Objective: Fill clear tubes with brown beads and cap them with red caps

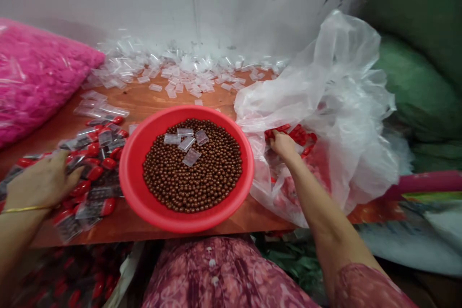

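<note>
My left hand [39,180] rests over a pile of small clear boxes with red caps [92,161], several with dark brown beads inside. Its thumb and forefinger are apart, and nothing shows between them. On the other side, my right hand [283,144] reaches into the mouth of a clear plastic bag [281,98]. Its fingers are closed at the red caps [303,137] inside, and the fingertips are partly hidden. Between my hands stands a red basin [132,183] of round brown beads [195,178]. Several clear empty boxes [191,156] lie on the beads.
Many clear boxes [195,77] are scattered along the back of the orange-brown table [140,94], against a pale wall [144,0]. A full bag of pink pieces [39,77] leans at the left. Green sacks [418,86] stand at the right. More red-capped boxes [72,274] lie below the table edge.
</note>
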Motion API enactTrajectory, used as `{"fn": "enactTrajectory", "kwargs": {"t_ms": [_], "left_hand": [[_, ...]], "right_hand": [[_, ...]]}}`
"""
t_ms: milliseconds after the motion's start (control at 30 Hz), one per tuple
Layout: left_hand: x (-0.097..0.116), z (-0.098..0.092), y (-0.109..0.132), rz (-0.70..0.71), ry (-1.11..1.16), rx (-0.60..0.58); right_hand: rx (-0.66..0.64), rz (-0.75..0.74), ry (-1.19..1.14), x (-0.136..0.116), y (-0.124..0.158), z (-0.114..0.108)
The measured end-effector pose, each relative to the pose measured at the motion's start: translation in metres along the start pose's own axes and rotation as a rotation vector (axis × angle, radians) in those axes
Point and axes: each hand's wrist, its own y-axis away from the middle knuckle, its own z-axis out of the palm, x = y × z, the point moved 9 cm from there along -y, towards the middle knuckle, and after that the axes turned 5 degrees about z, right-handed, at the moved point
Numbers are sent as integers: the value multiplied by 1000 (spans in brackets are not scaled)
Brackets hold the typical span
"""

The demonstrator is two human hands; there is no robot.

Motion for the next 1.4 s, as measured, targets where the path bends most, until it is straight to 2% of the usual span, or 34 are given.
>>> {"fn": "enactTrajectory", "kwargs": {"t_ms": [67,133,167,233,300,400,467,567,600,700,767,833,900,1000,1133,1300,1400], "left_hand": [[40,-25,0,70,-148,33],[90,-48,-2,153,-105,78],[119,-52,-4,225,-29,62],[174,-45,-8,368,82,-74],[218,-27,-13,467,98,-220],[255,0,-25,530,86,-330],[264,13,-32,532,127,-371],[263,24,-36,486,313,-437],[262,29,-34,456,407,-493],[258,51,-22,287,693,-756],[260,62,-18,169,807,-849],[267,67,-23,110,862,-825],[278,70,-32,90,898,-764],[295,68,-43,91,997,-680],[301,57,-49,138,1211,-618],[285,22,-48,316,1731,-490],[273,11,-39,334,1748,-476]], "right_hand": [[-5,-14,13,0,5,4],[-10,-24,38,3,14,6],[-11,-25,67,4,19,7],[-8,-29,154,6,30,9],[-5,-23,227,7,41,10],[-7,-7,219,6,51,10],[-4,9,148,7,54,9],[17,67,-19,16,55,5],[23,84,-82,20,55,4],[60,121,-310,30,56,-2],[87,171,-557,37,59,-6],[78,210,-879,38,63,-8],[32,198,-1169,28,69,-11],[-16,117,-1393,5,80,-25],[-9,-12,-1473,-19,94,-48],[-47,-178,-1490,-52,110,-67],[-94,-249,-1494,-76,121,-74]]}}
